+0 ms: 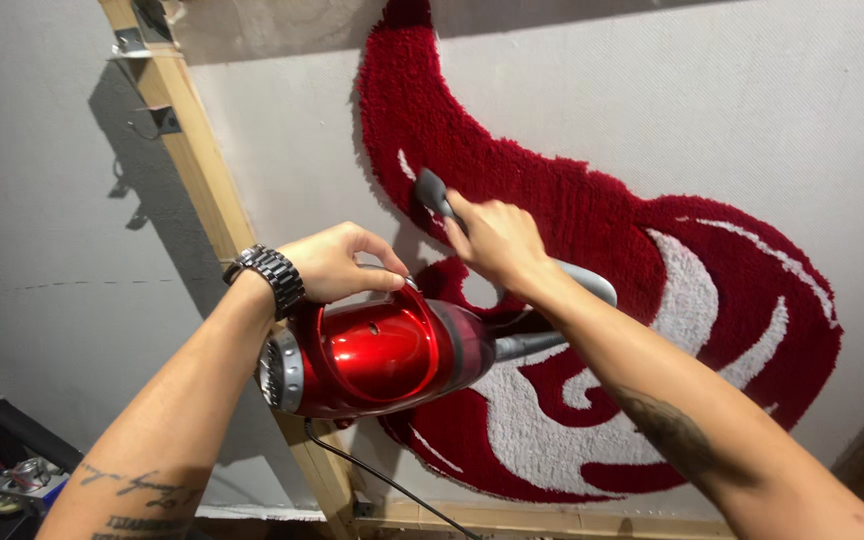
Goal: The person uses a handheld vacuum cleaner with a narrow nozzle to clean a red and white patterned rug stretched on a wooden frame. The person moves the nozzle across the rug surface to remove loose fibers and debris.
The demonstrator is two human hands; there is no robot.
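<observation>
Against the pale stretched backing cloth (752, 100) on its light wooden frame (207, 180), I see a tufted red-and-white pile rug (572, 230) fixed upright. Both hands are apart, each clamped on a different part of one tool. Left hand (337, 262) is closed around the loop handle of the glossy red handheld vacuum cleaner (372, 358), which sits just below it, near the frame's upright. Right hand (497, 240) is wrapped round the grey nozzle (432, 192), whose tip presses into the red pile near the top of the rug's curve. A black power cord (382, 478) trails down from the vacuum body past the frame's lower rail. Risks, in my judgement: the cord could snag on the frame corner and jerk the body; heavy nozzle pressure could pull loose yarn from the pile; the wristwatch with dark metal band (267, 278) on the left wrist could scuff the cloth.
</observation>
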